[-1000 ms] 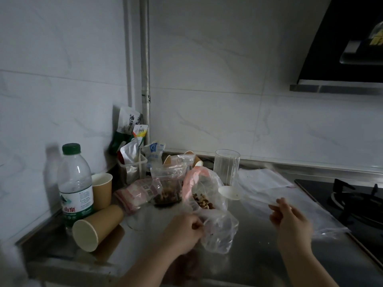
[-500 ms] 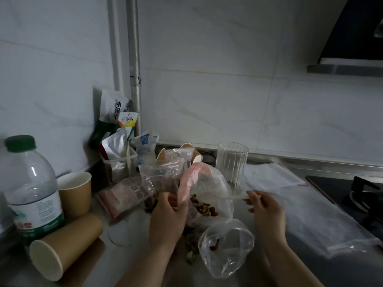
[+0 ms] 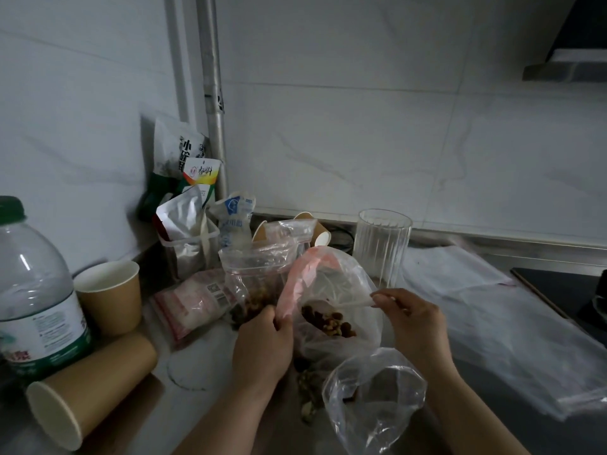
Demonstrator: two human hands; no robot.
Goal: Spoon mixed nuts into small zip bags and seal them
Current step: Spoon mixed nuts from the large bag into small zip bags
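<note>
Surface: grey counter, dimly lit, set into a corner of white marble-look wall tiles; a metal pipe runs up the corner. Range hood at upper right; black gas hob at the right edge.

On the counter, left: water bottle with green cap; one paper cup upright, another paper cup lying on its side. In the corner: a clear tub holding foil packets. Behind the work: ribbed drinking glass. Right: flat stack of clear zip bags.

Task items: large clear bag of mixed nuts, open, between the two hands. Left hand pinches its pink-edged left rim. Right hand grips a white plastic spoon whose bowl reaches into the bag's mouth. A filled zip bag of nuts stands just behind the left hand. An open small bag lies nearest the camera, beneath the right wrist; loose nuts lie on the counter beside it.
</note>
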